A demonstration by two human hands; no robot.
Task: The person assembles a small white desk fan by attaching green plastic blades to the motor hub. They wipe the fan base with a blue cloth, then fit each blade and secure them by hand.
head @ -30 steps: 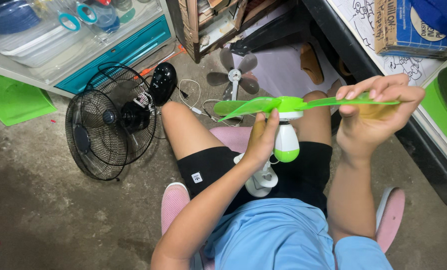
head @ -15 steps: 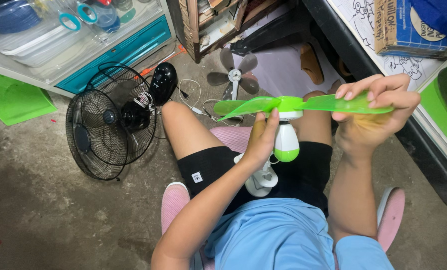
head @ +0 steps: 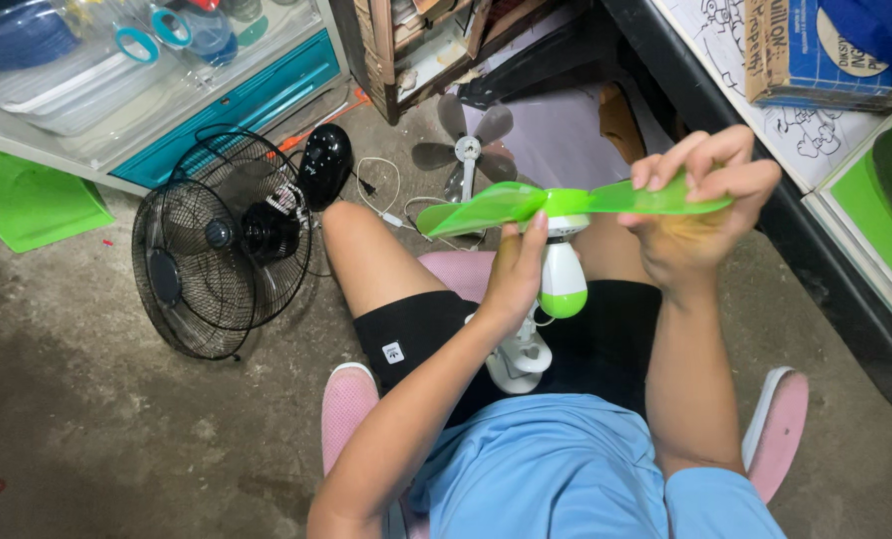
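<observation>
the left hand point(head: 516, 279) is closed around the white, egg-shaped plastic motor body with a green cap point(head: 563, 277) of a small fan resting on the lap, thumb pressed up near the hub. the right hand point(head: 693, 222) is clenched on one blade of the bright green translucent plastic propeller point(head: 526, 203) that sits on top of that motor body. compared with a second ago, the gripped blade has swung in closer to the motor body and sits lower, and the right hand has come nearer with it, so the propeller looks to be turning or being worked on its shaft rather than lifted free. left of the motor body, on the concrete floor, lie a black wire fan guard point(head: 221, 245) with a black motor, and beyond it a grey three-blade propeller point(head: 466, 150) and white cable.
</observation>
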